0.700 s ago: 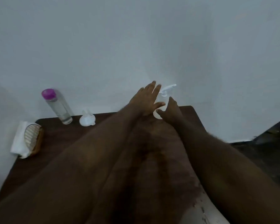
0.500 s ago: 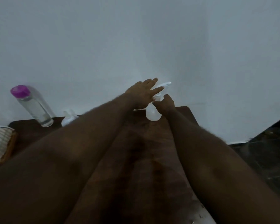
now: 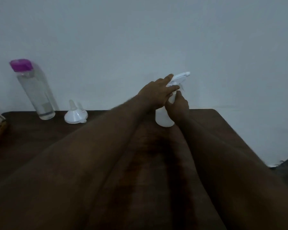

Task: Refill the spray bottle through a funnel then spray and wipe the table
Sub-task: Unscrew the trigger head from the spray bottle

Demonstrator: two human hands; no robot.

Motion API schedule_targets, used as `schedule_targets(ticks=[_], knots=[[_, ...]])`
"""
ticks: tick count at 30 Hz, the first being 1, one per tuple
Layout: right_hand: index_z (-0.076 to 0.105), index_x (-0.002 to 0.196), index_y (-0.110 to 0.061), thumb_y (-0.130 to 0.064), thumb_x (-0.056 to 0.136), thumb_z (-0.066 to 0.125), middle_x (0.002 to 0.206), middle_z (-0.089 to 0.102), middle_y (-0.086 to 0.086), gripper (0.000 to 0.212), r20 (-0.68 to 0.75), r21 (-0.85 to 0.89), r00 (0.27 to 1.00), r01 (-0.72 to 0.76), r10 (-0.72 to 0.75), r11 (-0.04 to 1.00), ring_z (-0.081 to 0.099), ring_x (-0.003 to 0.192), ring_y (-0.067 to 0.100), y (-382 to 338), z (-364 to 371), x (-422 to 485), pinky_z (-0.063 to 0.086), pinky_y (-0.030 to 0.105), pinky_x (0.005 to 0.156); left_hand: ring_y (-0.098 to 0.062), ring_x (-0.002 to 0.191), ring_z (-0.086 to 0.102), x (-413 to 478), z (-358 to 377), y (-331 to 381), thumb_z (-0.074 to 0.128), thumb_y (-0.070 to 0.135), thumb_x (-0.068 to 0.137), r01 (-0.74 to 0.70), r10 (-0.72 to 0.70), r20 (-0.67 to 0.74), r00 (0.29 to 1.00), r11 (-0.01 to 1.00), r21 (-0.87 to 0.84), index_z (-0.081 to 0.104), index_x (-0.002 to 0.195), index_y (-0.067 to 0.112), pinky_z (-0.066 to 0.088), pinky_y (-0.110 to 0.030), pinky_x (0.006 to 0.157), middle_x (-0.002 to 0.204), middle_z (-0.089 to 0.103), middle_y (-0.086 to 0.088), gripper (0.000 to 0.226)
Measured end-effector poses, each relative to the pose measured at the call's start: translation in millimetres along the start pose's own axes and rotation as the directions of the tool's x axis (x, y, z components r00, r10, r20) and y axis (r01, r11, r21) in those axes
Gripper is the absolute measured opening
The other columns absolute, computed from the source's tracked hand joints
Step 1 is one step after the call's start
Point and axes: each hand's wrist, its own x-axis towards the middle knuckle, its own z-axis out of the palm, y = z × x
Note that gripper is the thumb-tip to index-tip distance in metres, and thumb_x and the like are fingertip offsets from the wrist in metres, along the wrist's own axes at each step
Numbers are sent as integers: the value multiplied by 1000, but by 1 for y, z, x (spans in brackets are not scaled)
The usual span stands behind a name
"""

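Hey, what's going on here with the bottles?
A person is working on a white spray bottle that stands at the far edge of a dark table. The right hand grips its neck, and the left hand holds the trigger head, probably to unscrew it. Off to the left stand a clear bottle with a purple cap and a white funnel, mouth down; neither is being touched. Refilling has not yet begun.
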Motion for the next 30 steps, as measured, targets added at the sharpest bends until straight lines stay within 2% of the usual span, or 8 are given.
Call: schedule_targets(ticks=[4, 11, 15, 17, 19, 21, 25, 30], knots=[[51, 125, -4, -34, 102, 43, 116, 65, 15, 38, -42, 16, 997, 64, -63, 998, 63, 107, 32, -19, 14, -38, 39, 28, 81, -34, 111, 54, -45, -11, 5, 46, 28, 96, 18, -15, -108, 994, 1000, 23, 55, 133, 19, 48, -44, 85, 151, 35, -15, 39], [50, 124, -4, -29, 101, 48, 119, 62, 15, 35, 73, 41, 985, 157, -159, 987, 61, 109, 31, -61, 11, -133, 44, 33, 87, -32, 95, 61, -140, -46, 34, 53, 25, 92, 88, -78, -269, 960, 996, 22, 62, 123, 18, 50, -40, 74, 144, 45, -13, 33], [49, 128, -6, -24, 98, 53, 114, 63, 13, 35, 75, 80, 985, 152, -158, 985, 60, 104, 29, -70, 0, -183, 41, 30, 79, -31, 96, 63, -182, -68, 62, 54, 23, 91, 91, -112, -319, 941, 993, -82, 62, 124, 15, 54, -43, 76, 140, 47, -12, 34], [50, 117, -3, -20, 97, 56, 96, 60, 7, 27, 56, 55, 977, 201, -204, 978, 59, 94, 28, -71, -1, -204, 40, 28, 77, -25, 107, 60, -200, -75, 78, 56, 21, 90, 57, -135, -364, 922, 974, -218, 53, 135, 15, 54, -41, 80, 139, 49, -9, 46], [51, 112, -1, -19, 96, 58, 84, 53, -1, 25, 37, 54, 972, 229, -231, 972, 54, 86, 22, -73, -4, -221, 46, 34, 81, -19, 108, 60, -214, -82, 93, 62, 20, 88, 88, -273, -383, 882, 896, -435, 31, 149, 16, 54, -36, 85, 137, 52, -5, 68], [51, 116, 3, -19, 96, 58, 95, 60, 9, 31, 33, 91, 970, 237, -241, 967, 57, 89, 24, -76, -8, -237, 48, 40, 87, -14, 96, 64, -229, -86, 106, 70, 23, 85, 222, -484, -296, 823, 754, -618, 21, 151, 17, 52, -26, 85, 124, 60, -1, 82], [54, 113, 6, -23, 99, 55, 99, 64, 20, 33, -8, 111, 957, 290, -291, 951, 64, 92, 32, -76, -12, -257, 47, 44, 90, -8, 92, 67, -247, -87, 115, 70, 31, 86, 301, -599, -148, 787, 582, -756, 64, 119, 13, 54, -32, 88, 102, 72, 2, 38], [57, 126, -14, -28, 89, 61, 116, 67, 6, 40, 234, 225, 928, 237, -289, 945, 63, 105, 22, -70, -31, -268, 52, 42, 93, -7, 91, 65, -256, -84, 121, 67, 30, 89, 269, -621, -128, 774, 504, -821, 64, 112, 11, 52, -20, 78, 101, 70, 1, 30]])
